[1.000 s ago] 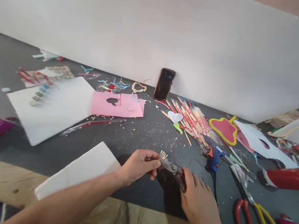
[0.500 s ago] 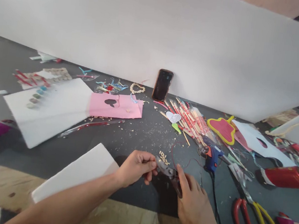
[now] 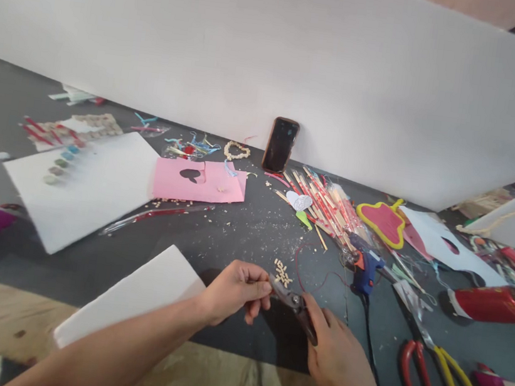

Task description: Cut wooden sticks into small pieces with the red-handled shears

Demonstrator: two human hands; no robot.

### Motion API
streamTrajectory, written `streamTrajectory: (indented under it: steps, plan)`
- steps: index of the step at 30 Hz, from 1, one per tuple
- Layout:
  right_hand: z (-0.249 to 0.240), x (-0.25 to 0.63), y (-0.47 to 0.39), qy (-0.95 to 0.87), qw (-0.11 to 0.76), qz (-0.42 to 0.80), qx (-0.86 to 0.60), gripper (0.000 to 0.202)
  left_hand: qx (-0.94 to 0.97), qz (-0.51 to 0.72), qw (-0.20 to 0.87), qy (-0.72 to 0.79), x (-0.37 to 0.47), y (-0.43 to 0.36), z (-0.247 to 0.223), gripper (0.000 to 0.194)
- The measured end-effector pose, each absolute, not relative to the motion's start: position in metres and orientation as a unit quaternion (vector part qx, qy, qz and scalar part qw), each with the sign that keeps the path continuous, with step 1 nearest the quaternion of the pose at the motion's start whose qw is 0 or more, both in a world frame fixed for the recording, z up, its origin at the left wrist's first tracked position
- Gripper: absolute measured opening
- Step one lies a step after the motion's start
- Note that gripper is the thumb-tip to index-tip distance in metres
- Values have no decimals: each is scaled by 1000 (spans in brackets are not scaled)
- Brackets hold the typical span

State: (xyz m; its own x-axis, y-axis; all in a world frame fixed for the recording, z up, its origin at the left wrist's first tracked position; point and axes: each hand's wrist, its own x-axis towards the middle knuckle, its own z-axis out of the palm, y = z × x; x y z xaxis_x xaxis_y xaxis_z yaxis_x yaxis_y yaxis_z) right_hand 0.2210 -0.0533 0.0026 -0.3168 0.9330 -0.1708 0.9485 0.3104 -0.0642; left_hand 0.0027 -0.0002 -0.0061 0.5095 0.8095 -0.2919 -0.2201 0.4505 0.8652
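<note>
My left hand point(image 3: 239, 290) is closed in a pinch, with thumb and forefinger at the tip of a cutting tool; whatever small thing it holds is too small to make out. My right hand point(image 3: 335, 339) is wrapped round the dark handles of the cutting tool point(image 3: 295, 301), whose metal jaws point left to my left fingertips. Just beyond the jaws lies a small pile of short pale pieces point(image 3: 282, 271) on the dark table point(image 3: 242, 235). A thin red cord point(image 3: 298, 265) curves beside the pile.
A phone point(image 3: 281, 145) leans on the white wall. Left are pink card point(image 3: 220, 188), white sheets point(image 3: 87, 189) and a white slab point(image 3: 135, 294). Right are red-patterned sticks point(image 3: 322, 205), a blue glue gun point(image 3: 365, 274), large scissors point(image 3: 425, 342) and a red can point(image 3: 494, 304).
The jaws of the cutting tool have come closer together, and its handles have tilted slightly down. My left hand has barely moved.
</note>
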Motion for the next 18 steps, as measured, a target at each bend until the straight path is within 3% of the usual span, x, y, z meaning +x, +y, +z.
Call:
streamTrajectory:
  steps: [5,10,18]
  plan:
    - [9,217,-49,789,90,-55,605,60,400,330,754,402,8,4,-7,32]
    - [9,212,-47,786,76,3,614,63,415,354,724,422,9,5,-2,27]
    - [7,212,-55,800,58,-5,598,69,432,352,720,414,4,2,0,28]
